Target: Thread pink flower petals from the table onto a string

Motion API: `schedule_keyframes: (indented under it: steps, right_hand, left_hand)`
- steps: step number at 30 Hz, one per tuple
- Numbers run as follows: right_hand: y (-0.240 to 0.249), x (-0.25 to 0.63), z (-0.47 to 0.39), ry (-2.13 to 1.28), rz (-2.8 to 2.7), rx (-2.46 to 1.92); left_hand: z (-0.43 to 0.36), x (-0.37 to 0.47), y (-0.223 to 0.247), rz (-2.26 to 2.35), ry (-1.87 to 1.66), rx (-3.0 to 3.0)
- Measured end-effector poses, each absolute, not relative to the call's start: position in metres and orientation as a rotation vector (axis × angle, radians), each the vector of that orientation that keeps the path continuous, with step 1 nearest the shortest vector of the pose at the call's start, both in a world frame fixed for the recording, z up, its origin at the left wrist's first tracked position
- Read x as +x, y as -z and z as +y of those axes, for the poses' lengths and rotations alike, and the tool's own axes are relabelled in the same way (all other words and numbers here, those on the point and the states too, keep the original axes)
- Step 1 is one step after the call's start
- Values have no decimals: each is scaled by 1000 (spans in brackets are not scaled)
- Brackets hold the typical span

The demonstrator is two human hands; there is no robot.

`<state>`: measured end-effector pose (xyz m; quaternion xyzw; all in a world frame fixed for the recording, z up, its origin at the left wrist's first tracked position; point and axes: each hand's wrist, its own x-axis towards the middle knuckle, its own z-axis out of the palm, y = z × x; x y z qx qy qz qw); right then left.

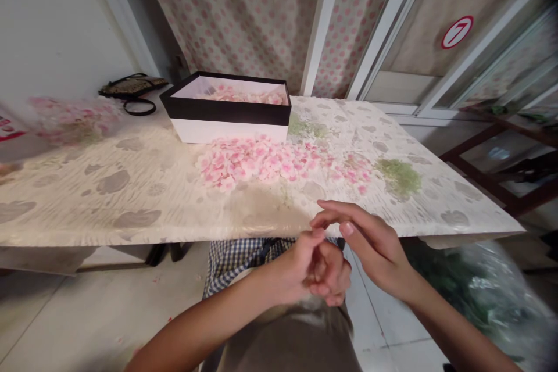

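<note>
Pink and white petals (pixel 261 160) lie in a long heap on the patterned tablecloth (pixel 131 186). Behind them stands a white box with a black rim (pixel 226 110), with more pale pink petals inside. My left hand (pixel 320 270) is in front of the table edge, its fingers curled inward; whether anything is inside them is hidden. Just to its right, my right hand (pixel 368 238) has its fingers stretched out and the thumb apart, the fingertips close to the left thumb. Nothing shows in my right hand.
Green sprigs (pixel 399 177) lie to the right of the petals, others (pixel 305 127) beside the box. A pink flower bunch (pixel 76 119) and a dark patterned bag (pixel 133 86) are at the left. Clear plastic with greenery (pixel 479 290) sits on the floor at right.
</note>
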<state>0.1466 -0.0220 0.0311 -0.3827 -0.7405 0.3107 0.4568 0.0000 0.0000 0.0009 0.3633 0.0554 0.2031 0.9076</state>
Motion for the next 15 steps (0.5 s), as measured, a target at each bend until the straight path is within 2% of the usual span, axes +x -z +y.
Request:
schedule_keyframes:
  steps: [6,11,15]
  right_hand:
    - [-35,152,-23,-730,-1758,-974]
    - [-34,153,-21,-692,-1737,-1017]
    - [-32,151,-18,-721,-1713,-1013]
  left_hand:
    - [6,-11,-14,290,-635,1005]
    - [5,-23,-31,598,-970,1253]
    - [8,-26,-35,665,-1059,1291]
